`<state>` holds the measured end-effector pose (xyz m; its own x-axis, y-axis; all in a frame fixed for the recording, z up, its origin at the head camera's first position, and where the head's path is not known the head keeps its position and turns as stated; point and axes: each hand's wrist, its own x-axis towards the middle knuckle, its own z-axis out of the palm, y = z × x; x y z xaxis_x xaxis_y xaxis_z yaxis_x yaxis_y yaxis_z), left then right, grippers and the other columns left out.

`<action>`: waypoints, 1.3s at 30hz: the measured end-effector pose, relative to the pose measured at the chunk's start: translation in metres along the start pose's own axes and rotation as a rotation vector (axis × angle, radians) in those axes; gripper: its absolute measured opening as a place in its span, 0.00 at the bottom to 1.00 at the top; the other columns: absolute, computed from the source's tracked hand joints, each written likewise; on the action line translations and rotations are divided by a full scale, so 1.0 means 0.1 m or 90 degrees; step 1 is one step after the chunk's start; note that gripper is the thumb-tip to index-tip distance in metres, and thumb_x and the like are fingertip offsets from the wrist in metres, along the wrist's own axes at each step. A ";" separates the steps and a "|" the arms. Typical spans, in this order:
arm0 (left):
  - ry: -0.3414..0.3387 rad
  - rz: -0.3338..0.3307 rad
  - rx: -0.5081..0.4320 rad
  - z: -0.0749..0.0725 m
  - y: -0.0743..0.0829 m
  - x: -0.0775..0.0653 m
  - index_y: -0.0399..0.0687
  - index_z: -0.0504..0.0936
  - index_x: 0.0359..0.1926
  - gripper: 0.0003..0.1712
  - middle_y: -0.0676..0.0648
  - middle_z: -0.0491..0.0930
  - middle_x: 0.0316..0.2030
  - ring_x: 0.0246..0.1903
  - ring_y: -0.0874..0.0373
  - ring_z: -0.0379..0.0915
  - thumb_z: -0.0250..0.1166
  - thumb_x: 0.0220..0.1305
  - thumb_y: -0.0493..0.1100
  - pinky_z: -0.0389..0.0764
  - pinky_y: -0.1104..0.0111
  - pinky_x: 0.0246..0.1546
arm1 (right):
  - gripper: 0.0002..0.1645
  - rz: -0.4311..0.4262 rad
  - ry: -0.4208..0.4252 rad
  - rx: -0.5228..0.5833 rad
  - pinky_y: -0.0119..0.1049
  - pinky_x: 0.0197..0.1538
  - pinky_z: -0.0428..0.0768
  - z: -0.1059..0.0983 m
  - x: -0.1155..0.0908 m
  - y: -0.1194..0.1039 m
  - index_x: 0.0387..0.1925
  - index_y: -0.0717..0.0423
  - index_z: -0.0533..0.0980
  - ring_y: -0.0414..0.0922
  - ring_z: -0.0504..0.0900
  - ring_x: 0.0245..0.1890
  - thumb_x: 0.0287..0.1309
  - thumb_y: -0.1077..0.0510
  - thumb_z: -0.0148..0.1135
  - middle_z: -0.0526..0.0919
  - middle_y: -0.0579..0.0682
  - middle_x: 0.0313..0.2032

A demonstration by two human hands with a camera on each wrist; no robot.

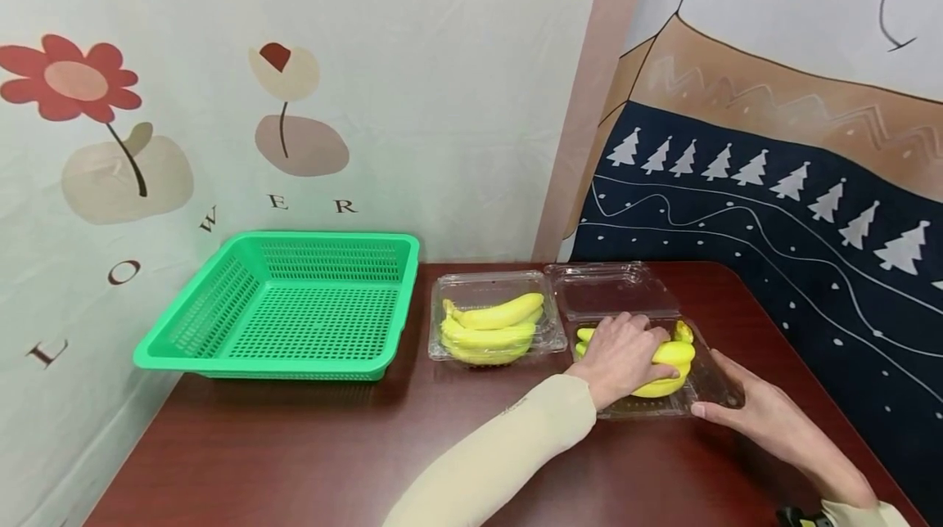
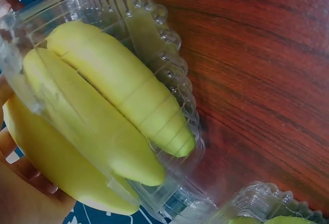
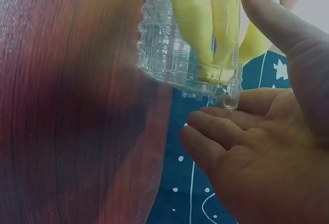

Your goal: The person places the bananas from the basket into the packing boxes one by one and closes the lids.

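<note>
My left hand [image 1: 619,353] lies over a bunch of bananas [image 1: 674,353] and grips it, its fingers curled across the fruit. The bunch sits in an open clear plastic container [image 1: 644,407] at the right of the table. In the left wrist view, bananas [image 2: 115,85] show through the container's side wall. My right hand [image 1: 766,412] holds the container at its right side, thumb by the front corner. From the right wrist, fingers [image 3: 218,136] appear against the container's corner [image 3: 226,98]. The lid [image 1: 615,294] is folded back behind the container.
Left of the open container stands a second clear container [image 1: 556,339] with bananas [image 1: 489,336] in it. A green perforated basket [image 1: 272,365] occupies the table's left side. Patterned cloth [image 1: 773,224] hangs behind and along the right edge of the dark red table [image 1: 331,445].
</note>
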<state>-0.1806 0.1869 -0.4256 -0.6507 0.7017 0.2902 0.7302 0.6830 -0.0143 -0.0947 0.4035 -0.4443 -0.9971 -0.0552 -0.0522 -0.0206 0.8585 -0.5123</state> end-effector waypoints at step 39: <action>-0.114 0.089 -0.104 -0.19 -0.39 -0.93 0.59 0.67 0.78 0.40 0.48 0.56 0.79 0.80 0.48 0.45 0.44 0.76 0.72 0.53 0.51 0.77 | 0.61 -0.001 0.008 -0.002 0.73 0.60 0.69 0.02 -0.02 -0.04 0.74 0.79 0.55 0.75 0.66 0.66 0.61 0.39 0.72 0.62 0.80 0.69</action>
<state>-0.1451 0.0911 -0.4333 -0.5570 0.8215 0.1218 0.8300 0.5455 0.1163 -0.0926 0.3992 -0.4439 -0.9979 -0.0503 -0.0411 -0.0224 0.8601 -0.5097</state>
